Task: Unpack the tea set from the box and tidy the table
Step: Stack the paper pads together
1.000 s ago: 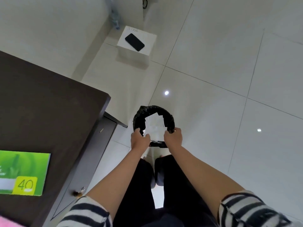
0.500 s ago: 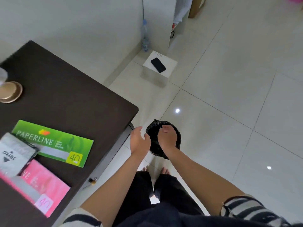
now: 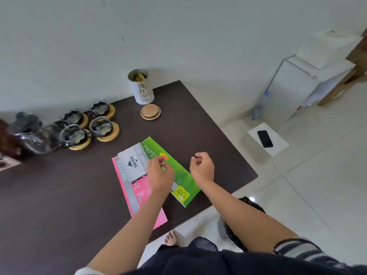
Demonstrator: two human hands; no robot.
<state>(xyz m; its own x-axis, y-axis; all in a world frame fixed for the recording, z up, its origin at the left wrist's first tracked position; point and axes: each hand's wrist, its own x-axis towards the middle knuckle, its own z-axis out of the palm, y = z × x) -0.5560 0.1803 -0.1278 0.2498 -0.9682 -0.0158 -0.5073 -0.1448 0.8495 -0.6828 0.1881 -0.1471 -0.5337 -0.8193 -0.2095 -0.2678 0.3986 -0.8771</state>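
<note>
Both your hands hover over the paper packs near the tabletop [image 3: 59, 195] edge. Left hand [image 3: 158, 173]: fingers loosely curled above the green Paperline pack [image 3: 178, 175], holding nothing that shows. Right hand [image 3: 202, 168]: grip likewise loosely curled and empty, over bare tabletop just right of the green pack.

Location of task items: the glass teapot [image 3: 39, 139] sits at far left; four glass cups [image 3: 99, 126] stand on round wooden coasters [image 3: 108, 136] beside it, clustered toward the wall. The tea tin [image 3: 142, 88] stands open at the back, its wooden lid [image 3: 150, 114] lying just in front.

Loose items remaining: green pack, pink pack [image 3: 139, 195] and a grey Joyko packet [image 3: 133, 165] lying across both.

Handling judgement: packs look light, flat and flexible; glossy wrap may slide, so take each by a long edge, thumb on top. The grey packet probably lifts off first. Glassware is fragile and smooth; take cups by the handle, teapot by handle with the body supported.

A black-lined bin [image 3: 238, 225] stands on the floor by your right leg.
</note>
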